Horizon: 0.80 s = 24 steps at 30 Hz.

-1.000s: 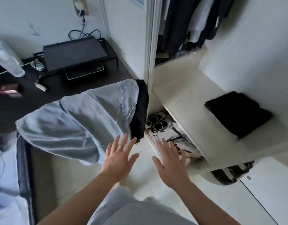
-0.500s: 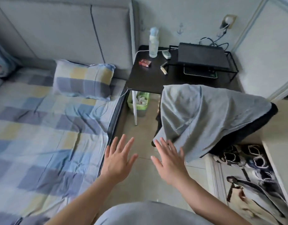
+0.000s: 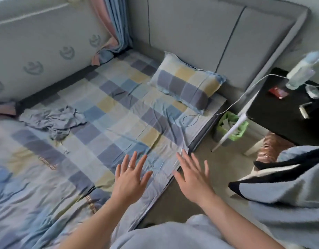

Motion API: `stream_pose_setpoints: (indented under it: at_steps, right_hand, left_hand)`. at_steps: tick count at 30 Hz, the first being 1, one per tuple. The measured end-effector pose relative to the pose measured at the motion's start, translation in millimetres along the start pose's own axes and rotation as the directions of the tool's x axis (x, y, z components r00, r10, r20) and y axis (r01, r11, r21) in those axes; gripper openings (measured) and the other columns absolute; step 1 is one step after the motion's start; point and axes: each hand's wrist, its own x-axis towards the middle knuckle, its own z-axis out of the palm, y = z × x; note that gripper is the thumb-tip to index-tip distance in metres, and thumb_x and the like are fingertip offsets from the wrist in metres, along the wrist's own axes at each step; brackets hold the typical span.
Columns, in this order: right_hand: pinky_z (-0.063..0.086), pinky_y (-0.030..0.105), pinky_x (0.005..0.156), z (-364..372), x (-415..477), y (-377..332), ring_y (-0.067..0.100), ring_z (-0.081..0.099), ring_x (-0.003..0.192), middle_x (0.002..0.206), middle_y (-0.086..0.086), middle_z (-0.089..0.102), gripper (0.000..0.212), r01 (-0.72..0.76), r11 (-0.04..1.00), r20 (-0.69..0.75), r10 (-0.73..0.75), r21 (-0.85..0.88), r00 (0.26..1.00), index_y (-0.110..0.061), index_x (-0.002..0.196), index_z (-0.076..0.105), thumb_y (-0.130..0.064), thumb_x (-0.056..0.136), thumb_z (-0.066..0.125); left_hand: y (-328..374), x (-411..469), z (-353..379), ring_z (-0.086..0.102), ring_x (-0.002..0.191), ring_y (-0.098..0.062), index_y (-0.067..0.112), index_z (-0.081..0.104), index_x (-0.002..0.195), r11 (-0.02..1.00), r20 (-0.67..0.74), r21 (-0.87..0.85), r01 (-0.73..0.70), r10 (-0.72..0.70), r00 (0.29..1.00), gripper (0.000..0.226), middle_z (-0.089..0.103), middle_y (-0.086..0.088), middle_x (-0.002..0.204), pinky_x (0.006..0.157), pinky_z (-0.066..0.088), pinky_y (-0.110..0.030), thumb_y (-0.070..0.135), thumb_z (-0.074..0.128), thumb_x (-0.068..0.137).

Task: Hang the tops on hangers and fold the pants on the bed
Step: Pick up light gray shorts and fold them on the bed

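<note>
both hands, left (image 3: 130, 178) and right (image 3: 193, 178), hover flat with fingers spread, holding nothing. a crumpled garment (image 3: 53, 121) lies on the bed (image 3: 119, 112).

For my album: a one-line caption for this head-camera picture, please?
Left hand and right hand hover open at the checked bed, a crumpled grey garment lying near the wall.

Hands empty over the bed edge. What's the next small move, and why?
Likely reach the left hand toward the crumpled grey garment on the bed: both it and the right hand are open, holding nothing, and that garment lies unfolded.
</note>
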Motion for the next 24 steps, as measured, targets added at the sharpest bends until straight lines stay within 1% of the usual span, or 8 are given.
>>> stream_pose_setpoints:
  at_steps: [4, 9, 11, 15, 17, 19, 21, 24]
  right_hand:
    - [-0.013, 0.053, 0.118, 1, 46, -30, 0.011, -0.013, 0.152, 0.165, -0.017, -0.01, 0.065, 0.105, 0.993, 0.062, -0.102, -0.05, 0.993, -0.041, 0.158, 0.001, -0.06, 0.099, 0.019]
    - [-0.014, 0.053, 0.118, -5, 116, -59, 0.012, -0.014, 0.152, 0.165, -0.017, -0.013, 0.062, 0.253, 0.963, 0.145, -0.239, -0.092, 0.96, -0.042, 0.157, -0.005, -0.056, 0.103, 0.024]
    - [-0.013, 0.053, 0.119, -10, 143, -71, 0.013, -0.013, 0.153, 0.165, -0.016, -0.013, 0.062, 0.311, 0.945, 0.182, -0.29, -0.101, 0.94, -0.042, 0.157, -0.005, -0.056, 0.103, 0.023]
    - [-0.012, 0.054, 0.119, -18, 184, -97, 0.014, -0.012, 0.153, 0.166, -0.015, -0.011, 0.062, 0.415, 0.906, 0.245, -0.385, -0.086, 0.89, -0.041, 0.158, -0.002, -0.055, 0.103, 0.026]
    - [-0.011, 0.055, 0.119, -21, 203, -113, 0.015, -0.012, 0.153, 0.166, -0.015, -0.01, 0.062, 0.472, 0.877, 0.262, -0.436, -0.092, 0.861, -0.04, 0.158, -0.001, -0.055, 0.103, 0.027]
    - [-0.012, 0.054, 0.118, -23, 219, -126, 0.015, -0.012, 0.153, 0.166, -0.015, -0.01, 0.062, 0.511, 0.854, 0.282, -0.469, -0.096, 0.837, -0.04, 0.158, 0.0, -0.056, 0.103, 0.026]
    - [-0.012, 0.054, 0.118, -24, 229, -135, 0.015, -0.012, 0.153, 0.166, -0.015, -0.01, 0.066, 0.523, 0.848, 0.29, -0.479, -0.093, 0.829, -0.041, 0.158, 0.0, -0.062, 0.098, 0.019]
    - [-0.014, 0.053, 0.118, -23, 251, -147, 0.015, -0.012, 0.153, 0.166, -0.016, -0.01, 0.084, 0.533, 0.842, 0.254, -0.499, -0.081, 0.828, -0.042, 0.157, -0.001, -0.07, 0.078, -0.002]
  left_hand:
    - [-37, 13, -11, -0.007, 0.154, -0.022, 0.045, 0.008, 0.157, 0.985, -0.054, -0.073, 0.155, -0.159, 0.986, 0.088, 0.0, 0.007, 0.168, 0.123, 0.006, -0.046, 0.081, -0.009, 0.078]
    - [-65, 37, -21, -0.009, 0.154, -0.021, 0.045, 0.006, 0.157, 0.938, -0.085, -0.142, 0.317, -0.331, 0.94, 0.1, -0.002, 0.007, 0.168, 0.123, 0.007, -0.047, 0.087, -0.02, 0.07]
    - [-72, 46, -28, -0.008, 0.154, -0.022, 0.045, 0.007, 0.157, 0.914, -0.081, -0.16, 0.373, -0.389, 0.918, 0.094, -0.002, 0.007, 0.168, 0.123, 0.006, -0.047, 0.086, -0.014, 0.074]
    - [-86, 65, -47, -0.006, 0.154, -0.022, 0.045, 0.007, 0.156, 0.861, -0.085, -0.139, 0.489, -0.503, 0.86, 0.067, 0.0, 0.006, 0.168, 0.123, 0.006, -0.047, 0.071, 0.014, 0.095]
    - [-93, 77, -59, -0.005, 0.154, -0.023, 0.044, 0.009, 0.157, 0.832, -0.115, -0.159, 0.532, -0.551, 0.827, 0.063, 0.002, 0.005, 0.168, 0.122, 0.008, -0.048, 0.066, 0.021, 0.098]
    - [-99, 88, -68, -0.006, 0.154, -0.022, 0.044, 0.009, 0.157, 0.813, -0.119, -0.168, 0.557, -0.578, 0.807, 0.063, 0.001, 0.005, 0.168, 0.123, 0.009, -0.049, 0.065, 0.022, 0.099]
    - [-105, 96, -70, -0.007, 0.154, -0.022, 0.044, 0.008, 0.157, 0.799, -0.111, -0.173, 0.576, -0.597, 0.795, 0.063, 0.0, 0.006, 0.168, 0.123, 0.008, -0.048, 0.065, 0.021, 0.099]
    - [-125, 110, -69, -0.008, 0.154, -0.022, 0.045, 0.007, 0.157, 0.786, -0.1, -0.193, 0.587, -0.611, 0.785, 0.066, -0.001, 0.007, 0.168, 0.123, 0.008, -0.047, 0.069, 0.017, 0.096]
